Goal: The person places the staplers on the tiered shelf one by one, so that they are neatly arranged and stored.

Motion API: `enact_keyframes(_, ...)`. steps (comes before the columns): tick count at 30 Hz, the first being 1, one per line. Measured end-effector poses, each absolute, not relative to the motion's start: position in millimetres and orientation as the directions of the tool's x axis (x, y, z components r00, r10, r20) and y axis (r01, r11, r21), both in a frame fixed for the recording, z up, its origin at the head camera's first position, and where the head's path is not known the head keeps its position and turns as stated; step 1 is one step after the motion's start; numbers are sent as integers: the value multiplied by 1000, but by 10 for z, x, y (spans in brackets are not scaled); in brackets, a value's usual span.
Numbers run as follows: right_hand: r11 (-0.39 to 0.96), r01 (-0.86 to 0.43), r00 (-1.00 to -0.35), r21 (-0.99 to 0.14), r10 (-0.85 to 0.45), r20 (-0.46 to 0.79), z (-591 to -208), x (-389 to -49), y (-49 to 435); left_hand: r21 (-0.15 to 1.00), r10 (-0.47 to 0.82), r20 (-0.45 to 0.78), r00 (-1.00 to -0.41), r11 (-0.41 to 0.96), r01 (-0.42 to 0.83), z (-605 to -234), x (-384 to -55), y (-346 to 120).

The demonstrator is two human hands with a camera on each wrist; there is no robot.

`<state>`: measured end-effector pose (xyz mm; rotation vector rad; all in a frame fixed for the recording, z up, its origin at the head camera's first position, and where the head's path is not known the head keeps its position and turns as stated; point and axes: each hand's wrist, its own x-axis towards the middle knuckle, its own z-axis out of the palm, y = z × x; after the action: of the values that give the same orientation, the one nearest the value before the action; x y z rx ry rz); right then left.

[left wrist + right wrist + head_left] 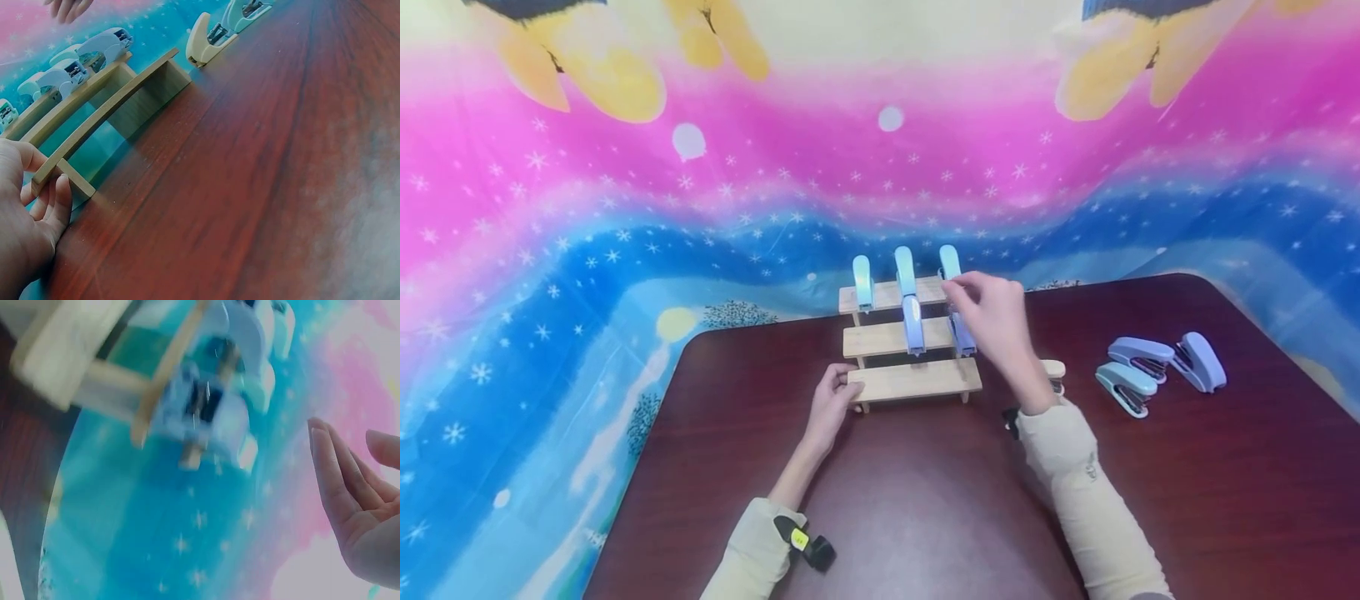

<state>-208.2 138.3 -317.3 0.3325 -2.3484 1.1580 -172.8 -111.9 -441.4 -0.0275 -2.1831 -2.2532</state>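
Wooden rack stands on the dark table, three steps, highest at the far side. Left hand has the near-left corner of the lowest step; the left wrist view shows its fingers curled round the step's end and leg, which the head view mostly hides. Right hand is above the rack's right end. From the head view it looks like it's pinching something; the right wrist view shows fingers extended, thumb well apart, nothing held, and the left wrist view shows its fingers clear of the staplers. Top step: three teal staplers side by side. Middle step: one lavender stapler at centre, another at right, partly behind the right hand in the head view. Cream stapler sits on the table just right of the rack; forearm covers most of it in the head view, left wrist view shows it plainly. Farther right: two loose lavender staplers and a loose teal stapler.
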Motion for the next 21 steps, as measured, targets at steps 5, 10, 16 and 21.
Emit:
enact_keyframes(5,550,-377,-865,-745,78,495,-3133,-2069,1769,999,17,14,-1000,-33,13,-4407,-1739,-1114)
enact_keyframes(10,508,-346,-867,-789,149,476,-3136,-2058,2121,1000,15,14,-1000,-27,14,-4418,-1742,-1116)
enact_keyframes(16,519,-312,-859,-796,204,470,-3156,-2057,2501,1000,9,16,-1000,-21,15,-4417,-1745,-1112)
enact_keyframes(21,541,-241,-875,-806,239,422,-3175,-2054,2794,1000,7,10,-1000,-22,10,-4417,-1738,-1120)
